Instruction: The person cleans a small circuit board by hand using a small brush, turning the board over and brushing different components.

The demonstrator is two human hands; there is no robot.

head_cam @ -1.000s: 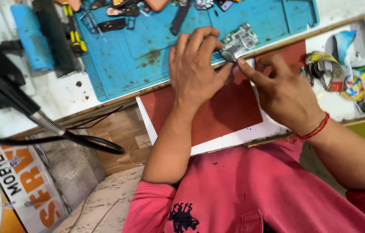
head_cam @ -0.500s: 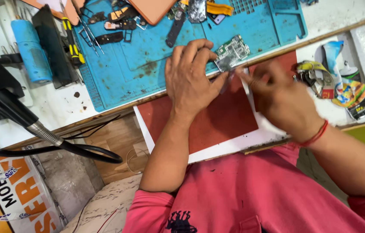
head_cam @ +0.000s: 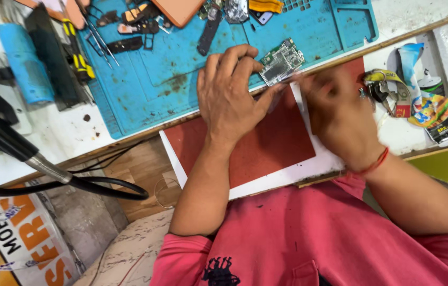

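Left hand (head_cam: 232, 98) fingers curled, pinching small green circuit board (head_cam: 282, 61) at its near edge, board at edge of blue work mat (head_cam: 171, 79). Right hand (head_cam: 338, 114) motion-blurred just beside board, grip can't tell. Both over red pad (head_cam: 266, 151) on white surface (head_cam: 59, 132). Tweezers (head_cam: 96, 39), phone parts at mat's far end.

Tool clutter (head_cam: 128, 32) beyond bare blue mat (head_cam: 155, 79)
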